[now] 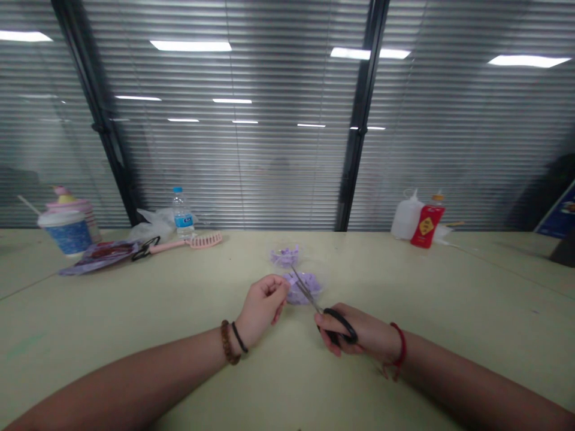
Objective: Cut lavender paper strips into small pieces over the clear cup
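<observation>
My right hand (pixel 344 329) grips black-handled scissors (pixel 309 293), with fingers through the loops and the blades pointing up and left. The blades look slightly apart. My left hand (pixel 268 297) pinches a small strip of purple paper (pixel 293 280) beside the blades. Just behind and below the blades sits a clear round container (pixel 318 281) full of small purple pieces. Farther back stands a second clear container (pixel 284 256) with more purple pieces, its outline faint. The scissors partly cover the nearer container.
At the left are a blue paper cup (pixel 69 233), a purple packet (pixel 101 256), a pink hairbrush (pixel 204 240) and a water bottle (pixel 182 215). A white squeeze bottle (pixel 405 219) and a red bottle (pixel 426 226) stand at the right. Blinds (pixel 278 149) rise behind the table (pixel 179 311).
</observation>
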The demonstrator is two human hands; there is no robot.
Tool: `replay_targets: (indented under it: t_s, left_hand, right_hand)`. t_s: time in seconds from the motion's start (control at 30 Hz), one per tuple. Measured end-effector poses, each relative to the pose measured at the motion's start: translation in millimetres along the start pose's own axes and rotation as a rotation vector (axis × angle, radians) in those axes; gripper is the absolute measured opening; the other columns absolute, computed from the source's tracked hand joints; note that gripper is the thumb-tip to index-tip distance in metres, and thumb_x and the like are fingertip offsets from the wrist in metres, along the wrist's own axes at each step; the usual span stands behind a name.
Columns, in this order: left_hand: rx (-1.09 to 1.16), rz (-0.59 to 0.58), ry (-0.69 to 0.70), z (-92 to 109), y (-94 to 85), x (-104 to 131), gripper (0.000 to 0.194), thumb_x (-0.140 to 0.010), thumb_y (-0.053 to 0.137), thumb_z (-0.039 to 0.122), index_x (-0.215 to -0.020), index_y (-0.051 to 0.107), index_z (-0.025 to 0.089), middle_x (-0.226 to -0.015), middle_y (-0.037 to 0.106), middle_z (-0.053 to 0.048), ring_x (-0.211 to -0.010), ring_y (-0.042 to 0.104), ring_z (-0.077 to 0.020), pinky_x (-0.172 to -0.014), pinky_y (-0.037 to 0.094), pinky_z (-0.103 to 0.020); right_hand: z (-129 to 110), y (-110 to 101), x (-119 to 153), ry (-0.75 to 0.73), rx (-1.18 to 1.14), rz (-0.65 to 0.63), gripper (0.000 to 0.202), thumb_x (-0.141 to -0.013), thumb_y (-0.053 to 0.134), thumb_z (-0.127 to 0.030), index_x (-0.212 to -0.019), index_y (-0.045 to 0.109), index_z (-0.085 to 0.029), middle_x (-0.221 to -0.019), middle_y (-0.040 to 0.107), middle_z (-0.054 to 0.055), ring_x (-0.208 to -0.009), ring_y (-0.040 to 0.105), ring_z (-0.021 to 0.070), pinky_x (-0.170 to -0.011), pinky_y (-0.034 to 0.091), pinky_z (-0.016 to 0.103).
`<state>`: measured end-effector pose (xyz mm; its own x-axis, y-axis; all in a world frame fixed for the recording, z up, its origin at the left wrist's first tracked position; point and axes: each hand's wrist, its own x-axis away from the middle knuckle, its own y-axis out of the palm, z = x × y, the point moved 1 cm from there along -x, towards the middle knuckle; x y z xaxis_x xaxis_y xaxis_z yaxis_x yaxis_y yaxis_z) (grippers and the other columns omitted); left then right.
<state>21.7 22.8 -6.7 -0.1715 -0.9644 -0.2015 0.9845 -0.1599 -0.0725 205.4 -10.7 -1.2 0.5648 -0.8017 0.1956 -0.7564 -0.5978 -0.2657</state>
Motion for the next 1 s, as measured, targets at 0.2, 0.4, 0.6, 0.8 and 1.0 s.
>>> replay_targets:
  t_s: [0.2, 0.4, 0.6, 0.8, 1.0]
  left_hand:
    - [-0.012, -0.095, 0.002, -1.8, 2.1, 0.9, 0.024, -0.076, 0.052, 0.038, -0.070, 0.050, 0.015, -0.044, 0.041, 0.009, -0.029, 0.031, -0.0024, -0.028, 0.024, -0.013]
    - [-0.031, -0.107, 0.017, -1.8, 3.7, 1.2, 0.023, -0.076, 0.053, 0.036, -0.070, 0.051, 0.014, -0.043, 0.040, 0.009, -0.029, 0.030, -0.0025, -0.028, 0.022, -0.013]
    - [-0.029, -0.110, 0.017, -2.3, 3.1, 1.1, 0.024, -0.076, 0.053, 0.038, -0.071, 0.051, 0.015, -0.044, 0.041, 0.009, -0.029, 0.031, -0.0028, -0.028, 0.023, -0.014]
    - [-0.072, -0.082, 0.022, -0.2, 1.1, 2.3, 0.025, -0.075, 0.053, 0.039, -0.068, 0.050, 0.015, -0.046, 0.044, 0.008, -0.030, 0.031, -0.0025, -0.028, 0.024, -0.014]
    - [-0.066, -0.047, 0.010, -3.2, -1.5, 0.1, 0.026, -0.076, 0.051, 0.040, -0.068, 0.049, 0.015, -0.044, 0.042, 0.008, -0.029, 0.031, -0.0026, -0.028, 0.025, -0.014]
  right_hand:
    - [-7.9, 3.9, 4.5, -0.054, 0.046, -0.060, 0.059, -0.072, 0.044, -0.067, -0.052, 0.052, -0.012, -0.039, 0.044, -0.003, -0.028, 0.029, 0.0026, -0.031, 0.018, 0.017]
    - [-7.8, 3.6, 1.7, -0.050, 0.094, -0.034, 0.059, -0.071, 0.044, -0.068, -0.050, 0.050, -0.013, -0.037, 0.041, -0.004, -0.029, 0.030, 0.0031, -0.031, 0.019, 0.017]
    - [-7.1, 4.6, 0.9, -0.010, 0.065, 0.009, 0.058, -0.068, 0.047, -0.069, -0.052, 0.050, -0.013, -0.041, 0.045, -0.002, -0.029, 0.029, 0.0030, -0.031, 0.017, 0.018]
    - [-2.8, -0.4, -0.7, -0.033, 0.106, 0.144, 0.059, -0.069, 0.046, -0.068, -0.045, 0.046, -0.014, -0.036, 0.039, -0.003, -0.032, 0.031, 0.0041, -0.034, 0.020, 0.019]
    - [-4.8, -4.0, -1.1, -0.041, 0.146, 0.122, 0.063, -0.075, 0.036, -0.069, -0.052, 0.052, -0.013, -0.034, 0.034, -0.006, -0.030, 0.027, 0.0047, -0.034, 0.018, 0.020]
